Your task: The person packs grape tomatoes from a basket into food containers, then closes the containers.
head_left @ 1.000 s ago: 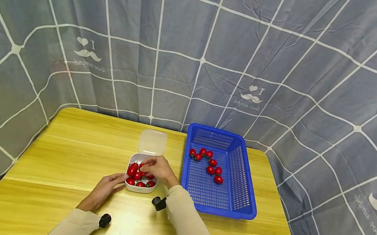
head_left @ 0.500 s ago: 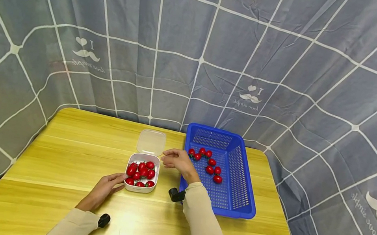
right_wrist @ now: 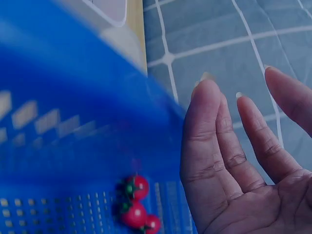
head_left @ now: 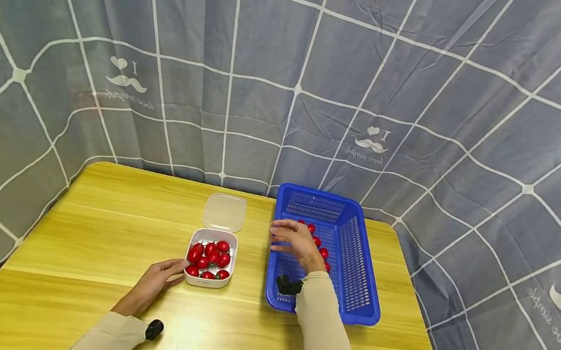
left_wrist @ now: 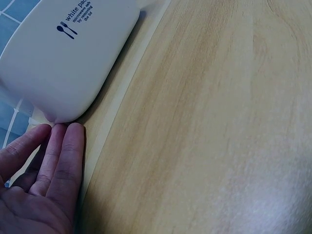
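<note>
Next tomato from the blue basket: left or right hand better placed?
Likely right. The right hand is at the blue basket, holding nothing, near the cherry tomatoes inside. The left hand is farther off, touching the white container.

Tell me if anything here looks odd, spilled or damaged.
Yes: the lettering on the grey curtain reads backwards in the head view, perhaps because it hangs reverse side out. Nothing looks spilled or damaged: the tomatoes in view all lie in the white box or blue basket.
</note>
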A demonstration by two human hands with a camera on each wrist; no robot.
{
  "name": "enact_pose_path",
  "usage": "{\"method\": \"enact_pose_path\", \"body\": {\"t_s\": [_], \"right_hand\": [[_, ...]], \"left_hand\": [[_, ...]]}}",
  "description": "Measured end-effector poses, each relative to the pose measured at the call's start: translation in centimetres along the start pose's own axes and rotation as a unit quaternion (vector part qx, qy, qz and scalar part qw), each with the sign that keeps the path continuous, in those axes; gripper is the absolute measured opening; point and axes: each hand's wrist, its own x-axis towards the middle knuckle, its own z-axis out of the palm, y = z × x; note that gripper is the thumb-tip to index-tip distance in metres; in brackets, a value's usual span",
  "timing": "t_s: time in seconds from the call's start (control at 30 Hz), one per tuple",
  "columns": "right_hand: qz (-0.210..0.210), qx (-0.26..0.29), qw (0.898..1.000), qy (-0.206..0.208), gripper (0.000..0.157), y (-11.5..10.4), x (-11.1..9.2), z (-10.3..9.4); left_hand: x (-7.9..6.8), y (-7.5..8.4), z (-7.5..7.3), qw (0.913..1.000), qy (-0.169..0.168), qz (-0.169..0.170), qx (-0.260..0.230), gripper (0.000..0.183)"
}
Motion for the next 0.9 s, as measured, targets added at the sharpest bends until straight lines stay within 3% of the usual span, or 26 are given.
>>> {"method": "enact_pose_path", "body": {"t_s": [0.5, 0.9], "right_hand": [[-0.003, -0.026, 0.998, 0.052, 0.040, 0.7, -1.5, -7.0], [0.038, -0.108, 0.989, 0.090, 0.035, 2.7, -2.1, -10.8]], "left_hand": [[-0.3, 0.1, -0.1, 1.0000, -0.005, -0.003, 0.003, 0.064], [-0.2, 0.1, -0.1, 0.9999, -0.004, -0.005, 0.009, 0.067]]}}
